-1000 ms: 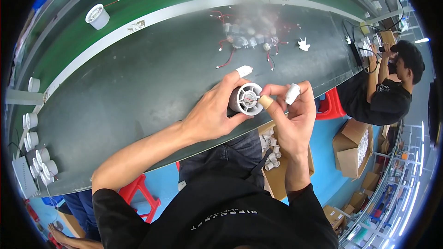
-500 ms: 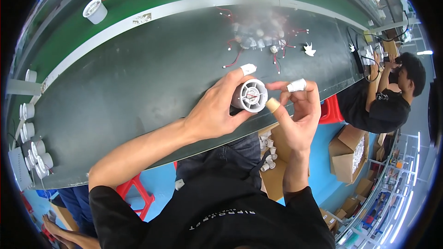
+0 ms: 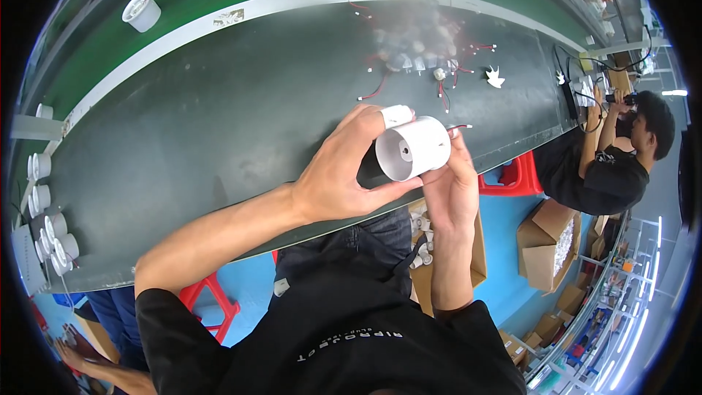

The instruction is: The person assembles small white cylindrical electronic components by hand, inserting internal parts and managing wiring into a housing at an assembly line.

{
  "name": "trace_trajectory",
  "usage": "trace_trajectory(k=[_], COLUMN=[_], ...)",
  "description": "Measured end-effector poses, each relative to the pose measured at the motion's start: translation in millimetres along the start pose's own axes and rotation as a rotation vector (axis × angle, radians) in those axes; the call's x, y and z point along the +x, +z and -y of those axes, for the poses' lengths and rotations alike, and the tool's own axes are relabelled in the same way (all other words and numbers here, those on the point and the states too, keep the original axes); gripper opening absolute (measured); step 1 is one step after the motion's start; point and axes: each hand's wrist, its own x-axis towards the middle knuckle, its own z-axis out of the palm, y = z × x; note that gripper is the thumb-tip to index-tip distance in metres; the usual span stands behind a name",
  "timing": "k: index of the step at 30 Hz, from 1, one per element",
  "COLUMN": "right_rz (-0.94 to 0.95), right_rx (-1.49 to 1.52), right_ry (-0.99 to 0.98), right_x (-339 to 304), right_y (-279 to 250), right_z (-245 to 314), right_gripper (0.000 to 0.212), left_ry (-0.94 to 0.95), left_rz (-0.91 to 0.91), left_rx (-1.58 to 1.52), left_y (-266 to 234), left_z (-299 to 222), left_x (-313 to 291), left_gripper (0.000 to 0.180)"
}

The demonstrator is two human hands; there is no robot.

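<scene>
Above the near edge of the dark green workbench [image 3: 241,117], a white plastic cylindrical housing [image 3: 428,146] is held between my two hands. Its hollow end, with a small dark hole in the inner floor, faces left. A short red and black wire [image 3: 458,127] with a white connector sticks out beside its right end. My left hand [image 3: 340,157] has its taped finger on the top and its thumb along the lower rim. Closed round the right end is my right hand [image 3: 455,186], its fingers partly hidden behind the housing.
Small white parts with red wires [image 3: 420,47] lie heaped at the far side, partly blurred. White housings [image 3: 55,238] stand along the left end; another housing [image 3: 141,11] sits on the far green surface. A co-worker [image 3: 618,146] sits at right. An open carton [image 3: 545,241] stands on the floor.
The housing has turned from its spoked end facing me to its hollow end facing left. My right hand has moved in from beside it and taken hold of it.
</scene>
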Motion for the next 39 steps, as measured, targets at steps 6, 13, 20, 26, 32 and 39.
trace_trajectory(k=[6,13,20,26,32,39], right_rz=[-0.058,0.016,-0.052,-0.006,0.007,0.07], right_rx=[-0.021,-0.42,-0.69,-0.357,-0.35,-0.727], right_ry=[0.071,-0.359,-0.499,-0.443,-0.704,-0.584], right_x=[0,-9,-15,-8,-6,46], right_y=[2,6,9,6,20,55], right_z=[-6,-19,-12,0,27,71], right_gripper=[0.013,0.026,0.039,0.041,0.036,0.026], left_ry=[0.015,-0.201,-0.257,-0.436,-0.44,-0.46], left_rz=[-0.015,0.116,0.199,0.174,0.141,0.199], left_rx=[0.024,0.054,0.128,-0.17,-0.016,-0.032], left_y=[-2,3,1,5,3,2], left_z=[2,-1,-2,-1,3,5], left_x=[-2,-2,5,5,5,3], left_gripper=[0.092,0.079,0.088,0.09,0.095,0.09])
